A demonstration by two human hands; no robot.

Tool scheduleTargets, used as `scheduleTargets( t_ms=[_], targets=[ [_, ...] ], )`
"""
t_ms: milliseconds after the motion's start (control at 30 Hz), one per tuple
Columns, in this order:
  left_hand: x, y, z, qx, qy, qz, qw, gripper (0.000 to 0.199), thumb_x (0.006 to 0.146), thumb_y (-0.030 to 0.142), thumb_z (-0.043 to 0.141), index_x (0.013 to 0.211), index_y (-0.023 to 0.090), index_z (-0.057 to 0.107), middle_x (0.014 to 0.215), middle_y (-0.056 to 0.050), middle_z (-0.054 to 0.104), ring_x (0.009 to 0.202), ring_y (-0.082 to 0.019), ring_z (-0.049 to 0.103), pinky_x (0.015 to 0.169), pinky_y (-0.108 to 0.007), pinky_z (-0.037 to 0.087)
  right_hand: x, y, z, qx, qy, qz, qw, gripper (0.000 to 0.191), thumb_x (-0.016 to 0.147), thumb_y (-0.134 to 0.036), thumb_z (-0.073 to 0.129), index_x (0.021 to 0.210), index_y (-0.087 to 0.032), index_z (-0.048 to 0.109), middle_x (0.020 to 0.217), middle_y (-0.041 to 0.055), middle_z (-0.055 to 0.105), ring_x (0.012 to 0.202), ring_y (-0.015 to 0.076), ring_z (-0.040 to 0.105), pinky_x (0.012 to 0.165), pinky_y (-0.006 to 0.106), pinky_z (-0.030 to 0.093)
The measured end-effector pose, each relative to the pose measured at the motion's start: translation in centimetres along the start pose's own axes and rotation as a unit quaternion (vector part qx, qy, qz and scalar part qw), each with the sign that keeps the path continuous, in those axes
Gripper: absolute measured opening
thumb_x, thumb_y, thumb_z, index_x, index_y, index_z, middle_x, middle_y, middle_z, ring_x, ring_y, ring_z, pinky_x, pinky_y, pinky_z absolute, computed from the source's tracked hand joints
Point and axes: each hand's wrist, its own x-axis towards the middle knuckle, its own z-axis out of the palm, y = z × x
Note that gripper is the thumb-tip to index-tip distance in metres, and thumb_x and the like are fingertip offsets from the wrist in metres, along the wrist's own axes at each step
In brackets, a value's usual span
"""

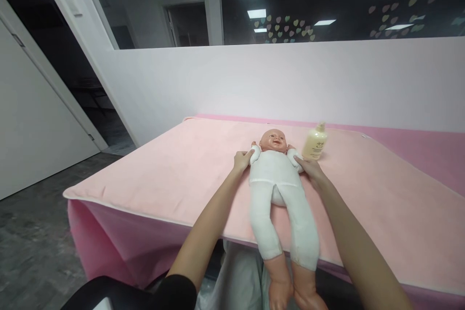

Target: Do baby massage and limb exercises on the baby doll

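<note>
A baby doll (274, 169) with a white cloth body lies face up on the pink padded cover (152, 169), its head toward the wall and its feet hanging past the near edge. My left hand (242, 160) is closed on the doll's arm at the left of the picture. On the other side, my right hand (309, 168) grips the doll's other arm, thumb on top. Both doll arms are bent up beside its head. Just beyond my right hand stands a pale yellow pump bottle (314, 142).
A white wall (232, 82) with dark glass above it rises behind the table. Pink cloth (119, 237) hangs down at the near left. Farther left are a grey floor (36, 232) and a white door (36, 121) beside a dark opening.
</note>
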Motion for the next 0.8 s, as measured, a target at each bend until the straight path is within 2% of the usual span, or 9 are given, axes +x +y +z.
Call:
scheduleTargets(
  t_ms=[67, 233, 400, 567, 700, 800],
  targets=[
    [-0.1, 0.1, -0.2, -0.023, -0.021, -0.002, 1.0, 0.043, 0.064, 0.053, 0.067, 0.051, 0.013, 0.058, 0.047, 0.002, 0.047, 0.05, -0.007, 0.039, 0.05, -0.023, 0.025, -0.1, -0.1, -0.1, 0.006, -0.011, -0.009, 1.0, 0.036, 0.062, -0.045, 0.077, 0.076, -0.014, 0.07, 0.075, 0.008, 0.071, 0.07, 0.018, 0.065, 0.061, 0.026, 0.051],
    [-0.9, 0.8, -1.5, -0.164, -0.158, -0.027, 0.973, 0.047, 0.06, 0.052, 0.073, 0.084, 0.012, 0.071, 0.073, -0.005, 0.066, 0.06, -0.011, 0.053, 0.057, -0.023, 0.036, -0.6, -0.4, -0.9, 0.061, -0.088, -0.008, 0.994, 0.036, 0.061, -0.043, 0.079, 0.084, -0.016, 0.071, 0.092, 0.0084, 0.072, 0.084, 0.0192, 0.066, 0.073, 0.027, 0.053],
    [-1.5, 1.9, -2.2, -0.196, -0.209, -0.034, 0.957, 0.056, 0.058, 0.039, 0.08, 0.107, 0.014, 0.069, 0.097, -0.009, 0.071, 0.074, -0.013, 0.06, 0.067, -0.024, 0.041, -1.5, -1.1, -1.5, 0.087, -0.144, 0.004, 0.986, 0.033, 0.062, -0.039, 0.079, 0.085, -0.017, 0.072, 0.094, 0.0078, 0.071, 0.087, 0.019, 0.065, 0.079, 0.029, 0.052],
    [-1.7, 2.1, -2.4, -0.225, -0.261, -0.029, 0.938, 0.056, 0.059, 0.027, 0.079, 0.114, 0.018, 0.067, 0.109, -0.009, 0.07, 0.088, -0.017, 0.063, 0.081, -0.028, 0.043, -2.5, -2.0, -1.8, 0.063, -0.168, 0.017, 0.984, 0.031, 0.059, -0.03, 0.08, 0.086, -0.017, 0.072, 0.093, 0.0067, 0.07, 0.084, 0.0182, 0.063, 0.077, 0.029, 0.052],
    [-1.8, 1.9, -2.5, -0.221, -0.276, -0.024, 0.935, 0.052, 0.059, 0.013, 0.072, 0.111, 0.017, 0.069, 0.107, -0.008, 0.07, 0.088, -0.017, 0.063, 0.08, -0.028, 0.043, -2.4, -1.8, -2.0, 0.039, -0.165, -0.001, 0.985, 0.03, 0.054, -0.023, 0.078, 0.083, -0.017, 0.072, 0.09, 0.0059, 0.07, 0.084, 0.0189, 0.062, 0.075, 0.029, 0.051],
    [-1.6, 1.6, -2.5, -0.217, -0.254, -0.046, 0.942, 0.05, 0.054, 0.005, 0.065, 0.102, 0.015, 0.072, 0.102, -0.01, 0.071, 0.084, -0.017, 0.063, 0.077, -0.029, 0.044, -1.9, -1.3, -2.1, 0.045, -0.142, 0.005, 0.989, 0.026, 0.051, -0.017, 0.075, 0.077, -0.017, 0.072, 0.093, 0.0069, 0.07, 0.086, 0.0201, 0.062, 0.075, 0.029, 0.051]
  ],
)
